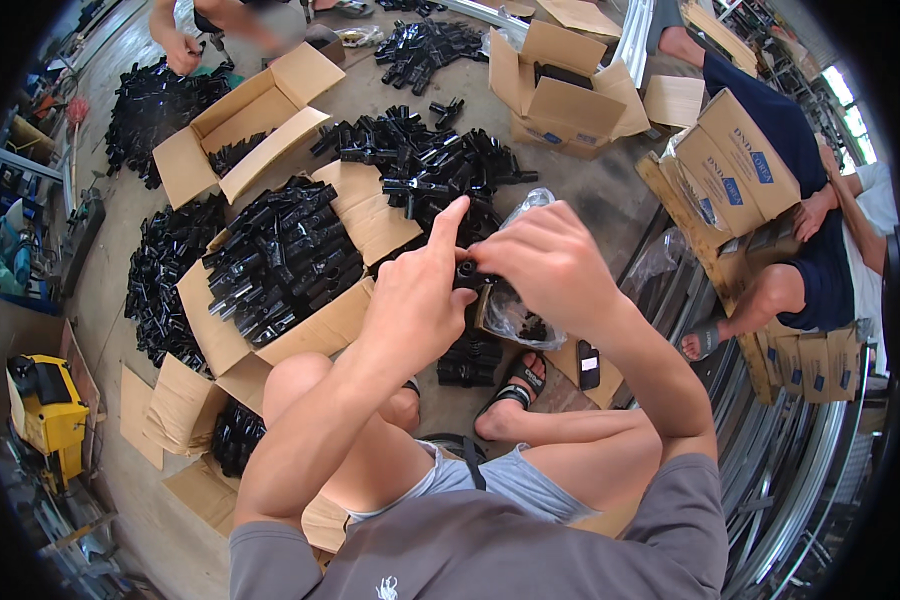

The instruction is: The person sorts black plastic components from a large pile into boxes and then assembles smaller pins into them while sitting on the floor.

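A black pipe connector with a round open end is between my two hands, in front of my chest. My left hand closes its thumb and lower fingers about it, while the index finger points up and away. On the other side, my right hand is closed with its fingertips pinched at the connector; whether they hold a small part is hidden. Below my right hand stands a small box lined with a clear plastic bag, with small dark pieces inside. A large heap of black connectors lies just beyond my hands.
An open carton of black connectors stands at my left, with more heaps behind it. A phone-like black device lies by my foot. Co-workers sit far left and right, one beside a closed carton. Metal profiles line the right.
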`<state>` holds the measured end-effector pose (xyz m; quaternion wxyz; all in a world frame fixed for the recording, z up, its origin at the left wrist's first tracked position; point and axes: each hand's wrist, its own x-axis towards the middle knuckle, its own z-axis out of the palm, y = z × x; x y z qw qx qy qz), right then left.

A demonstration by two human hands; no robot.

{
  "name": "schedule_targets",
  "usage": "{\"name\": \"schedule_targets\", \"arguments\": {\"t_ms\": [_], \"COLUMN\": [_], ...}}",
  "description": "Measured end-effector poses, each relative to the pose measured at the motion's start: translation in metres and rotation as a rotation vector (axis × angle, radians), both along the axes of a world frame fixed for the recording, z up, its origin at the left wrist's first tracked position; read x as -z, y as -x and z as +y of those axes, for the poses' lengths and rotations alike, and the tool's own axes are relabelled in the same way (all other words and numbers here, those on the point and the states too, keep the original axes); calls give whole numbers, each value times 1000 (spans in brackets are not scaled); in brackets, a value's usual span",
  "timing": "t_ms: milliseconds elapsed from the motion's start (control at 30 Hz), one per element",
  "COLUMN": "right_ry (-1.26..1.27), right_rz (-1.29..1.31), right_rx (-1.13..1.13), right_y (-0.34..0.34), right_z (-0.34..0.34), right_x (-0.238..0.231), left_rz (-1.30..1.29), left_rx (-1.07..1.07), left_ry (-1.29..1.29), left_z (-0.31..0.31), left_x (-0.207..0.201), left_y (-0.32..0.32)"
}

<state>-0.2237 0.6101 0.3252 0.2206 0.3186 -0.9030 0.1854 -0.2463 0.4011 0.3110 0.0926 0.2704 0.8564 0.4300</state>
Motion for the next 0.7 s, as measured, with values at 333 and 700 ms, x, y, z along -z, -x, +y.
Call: {"name": "schedule_targets", "arguments": {"t_ms": [333,700], "right_ry": [338,-152], "right_rz": [-453,-1209], "right_rx": [967,1185], "right_y": [-21,-78], "right_z": [60,96], "right_x": [182,381], "left_rz": [-815,-933], "left_rx": [-198,-205], "left_ry": [-668,-931], "left_z": [-23,-26], "left_x": [-6,-12], "left_y": [28,28]}}
